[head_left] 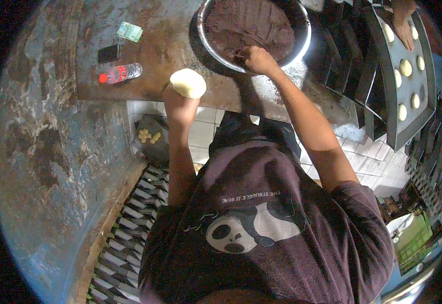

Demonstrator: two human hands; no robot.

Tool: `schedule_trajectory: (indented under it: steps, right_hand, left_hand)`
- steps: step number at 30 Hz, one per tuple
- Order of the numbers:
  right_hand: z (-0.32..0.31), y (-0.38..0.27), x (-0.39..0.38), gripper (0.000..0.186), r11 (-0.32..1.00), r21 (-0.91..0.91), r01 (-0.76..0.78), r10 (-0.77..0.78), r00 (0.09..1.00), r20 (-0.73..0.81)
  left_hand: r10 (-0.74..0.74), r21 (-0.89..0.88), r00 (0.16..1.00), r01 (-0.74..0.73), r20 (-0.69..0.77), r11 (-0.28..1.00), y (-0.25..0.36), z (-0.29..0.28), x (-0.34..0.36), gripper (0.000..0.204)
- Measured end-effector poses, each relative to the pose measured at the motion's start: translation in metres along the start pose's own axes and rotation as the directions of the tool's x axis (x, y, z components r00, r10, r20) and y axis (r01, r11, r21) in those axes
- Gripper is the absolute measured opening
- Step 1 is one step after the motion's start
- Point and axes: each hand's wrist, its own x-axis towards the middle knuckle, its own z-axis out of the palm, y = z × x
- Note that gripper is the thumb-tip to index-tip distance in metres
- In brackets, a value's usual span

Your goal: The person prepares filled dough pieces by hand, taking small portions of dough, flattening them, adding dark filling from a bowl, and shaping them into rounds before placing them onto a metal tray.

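Note:
My left hand (180,107) holds up a pale, flattened round of dough (187,82) near the front edge of the worn metal table (92,93). My right hand (258,62) is closed on a utensil (242,51) dipped into dark brown paste (246,28) at the near side of a large steel bowl (304,35); the utensil's head is buried or too small to make out.
Green banknotes (130,31), a black phone-like object (109,53) and a water bottle (121,73) lie at left. At right, a co-worker's hand (404,28) reaches onto a tray (395,131) of several dough rounds, beside stacked black pans (342,55). Yellow lumps (145,136) sit below the table.

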Motion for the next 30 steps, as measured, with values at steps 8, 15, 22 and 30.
schedule_trajectory:
  steps: [8,15,22,30]
  right_hand:
    - [-0.088,-0.071,-0.076,0.024,0.817,0.522,0.246,-0.266,0.963,-0.038]
    - [-0.098,-0.129,-0.146,0.052,0.898,-0.032,0.44,-0.406,0.796,-0.449]
    - [-0.059,-0.068,-0.194,0.042,0.95,0.211,0.229,-0.084,0.841,-0.535]
    - [-0.004,0.077,-0.227,0.047,0.981,0.058,-0.185,0.191,0.869,-0.457]
  left_hand:
    - [0.071,-0.032,0.995,-0.069,0.068,0.997,-0.012,0.026,0.029,0.033]
    - [0.266,-0.187,0.956,-0.24,0.127,0.953,0.067,0.033,0.038,0.032]
    - [0.259,-0.174,0.951,-0.231,0.167,0.957,0.053,0.068,0.047,0.024]
    - [0.423,-0.268,0.795,-0.334,0.435,0.904,0.097,0.077,0.037,0.032]
